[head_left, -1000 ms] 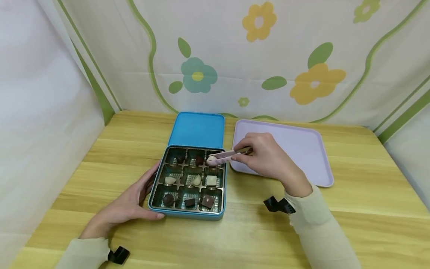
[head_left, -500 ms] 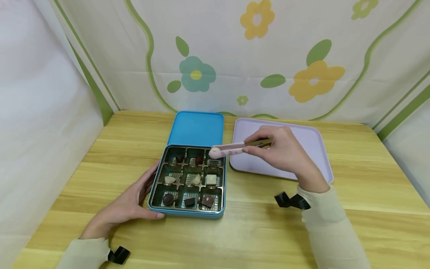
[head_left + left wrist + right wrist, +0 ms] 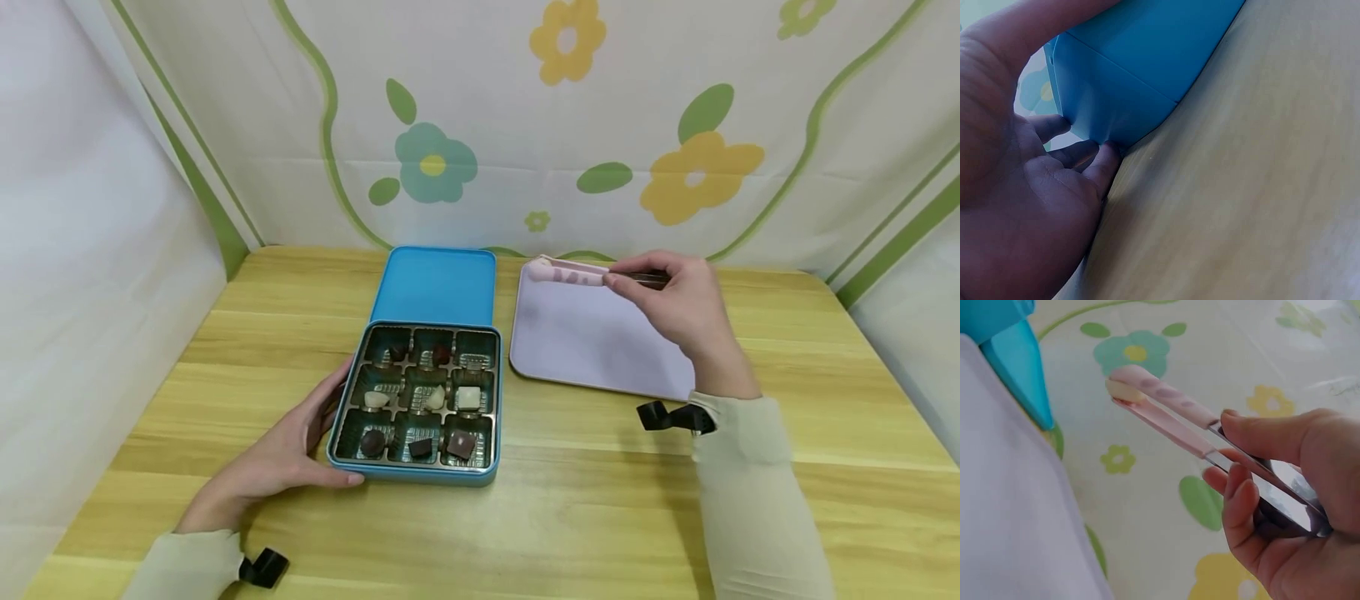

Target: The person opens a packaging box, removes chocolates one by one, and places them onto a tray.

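My right hand grips pink-tipped metal tongs over the far left corner of the lilac tray. The tong tips pinch a pale chocolate, seen close in the right wrist view, where the tongs run from my right hand. My left hand holds the near left corner of the blue tin, thumb along its front edge, fingers against its side. The tin's insert holds several dark and pale chocolates; its far right cell holds no chocolate.
The tin's blue lid lies flat behind the tin. Everything sits on a wooden table, walled by white flower-print cloth at the back and sides. A black strap shows at each wrist.
My right hand lifted the tongs with the pale chocolate out of the tin's far right cell and carried it right and away, over the tray's far left corner. The left hand stayed put.
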The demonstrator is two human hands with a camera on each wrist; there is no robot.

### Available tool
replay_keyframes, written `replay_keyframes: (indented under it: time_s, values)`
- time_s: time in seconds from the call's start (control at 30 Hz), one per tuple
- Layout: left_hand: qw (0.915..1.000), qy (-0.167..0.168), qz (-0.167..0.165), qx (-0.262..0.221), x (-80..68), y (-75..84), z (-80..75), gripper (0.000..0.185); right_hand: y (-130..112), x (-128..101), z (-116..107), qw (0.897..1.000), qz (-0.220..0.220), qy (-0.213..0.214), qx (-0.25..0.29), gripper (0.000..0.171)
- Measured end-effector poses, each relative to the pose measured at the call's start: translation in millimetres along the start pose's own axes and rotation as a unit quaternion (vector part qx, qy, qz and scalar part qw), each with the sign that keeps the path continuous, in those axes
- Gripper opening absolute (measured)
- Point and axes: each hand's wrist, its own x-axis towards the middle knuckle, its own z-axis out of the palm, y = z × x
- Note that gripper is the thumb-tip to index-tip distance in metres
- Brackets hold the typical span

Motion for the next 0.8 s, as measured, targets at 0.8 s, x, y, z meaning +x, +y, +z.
replay_keyframes:
  time_s: [0.8]
  values:
    - [1.0,-0.003,0.003,0.0,-2.8,-1.0,-1.5,0.137,43.4,17.5,34.8,0.991,0.118,0.0,-0.056,0.039]
